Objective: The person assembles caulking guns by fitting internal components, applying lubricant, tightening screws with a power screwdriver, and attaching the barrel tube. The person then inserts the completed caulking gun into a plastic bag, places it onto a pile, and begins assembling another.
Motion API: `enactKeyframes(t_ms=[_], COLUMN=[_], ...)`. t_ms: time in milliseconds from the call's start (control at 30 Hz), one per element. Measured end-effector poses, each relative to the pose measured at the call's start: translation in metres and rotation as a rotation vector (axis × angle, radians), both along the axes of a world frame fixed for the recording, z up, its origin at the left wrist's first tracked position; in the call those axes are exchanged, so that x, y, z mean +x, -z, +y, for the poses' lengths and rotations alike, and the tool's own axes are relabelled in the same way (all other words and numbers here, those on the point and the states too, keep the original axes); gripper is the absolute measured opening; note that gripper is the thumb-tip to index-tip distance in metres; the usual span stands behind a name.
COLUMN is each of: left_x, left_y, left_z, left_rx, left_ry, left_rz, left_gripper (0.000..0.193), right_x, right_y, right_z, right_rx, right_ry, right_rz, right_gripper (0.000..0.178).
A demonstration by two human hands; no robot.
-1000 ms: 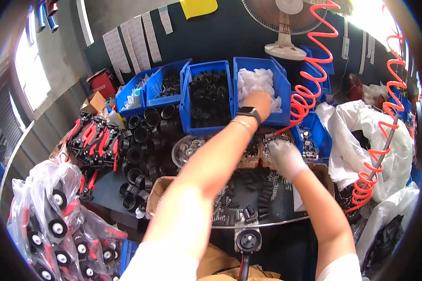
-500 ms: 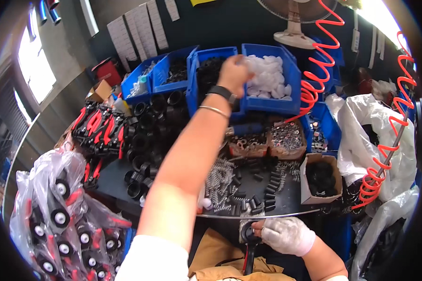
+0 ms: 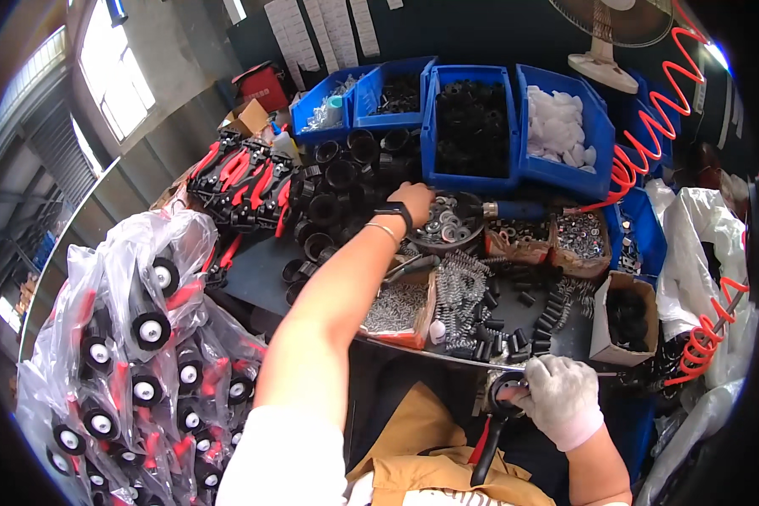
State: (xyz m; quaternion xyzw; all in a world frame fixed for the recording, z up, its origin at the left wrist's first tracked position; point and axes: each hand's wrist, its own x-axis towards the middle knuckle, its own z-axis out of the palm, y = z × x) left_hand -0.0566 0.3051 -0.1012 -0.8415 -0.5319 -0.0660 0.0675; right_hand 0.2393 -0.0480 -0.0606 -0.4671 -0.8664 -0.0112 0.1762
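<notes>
My left hand (image 3: 415,204), bare and with a dark watch and a bangle at its wrist, is over the left rim of a round bowl of metal washers (image 3: 447,226). Its fingers curl down and are mostly hidden, so whether they grip anything does not show. Low at the table's front edge, my right hand (image 3: 562,396) wears a whitish glove. Closed around its round head, it holds a black tool (image 3: 486,451) with a ring-shaped head and a black and red handle pointing down toward my lap.
Blue bins hold black parts (image 3: 472,126) and white pieces (image 3: 557,126) at the back. Springs (image 3: 460,299), a box of screws (image 3: 401,310) and black sleeves (image 3: 550,314) lie nearer. Bagged red and black tools (image 3: 148,388) stand left. A red coiled hose (image 3: 632,169) hangs right.
My left hand has come back from the bin of white pieces to the washer bowl. The view has shifted left. My right hand still holds the tool, whose ring head now shows more plainly.
</notes>
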Motion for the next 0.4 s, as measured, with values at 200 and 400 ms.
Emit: enactKeyframes(t_ms=[200,400], left_x=[0.011,0.02], left_y=[0.002,-0.013], left_z=[0.007,-0.016], left_rx=[-0.172,-0.164], left_ry=[-0.183,-0.185], left_rz=[0.163,0.07], left_gripper=[0.039,0.041], right_x=[-0.006,0.012], right_y=[-0.012,-0.007], right_z=[-0.006,0.01], right_rx=[0.054,-0.16], right_ry=[0.059,-0.209], right_rz=[0.182,0.127], right_gripper=[0.041,0.015])
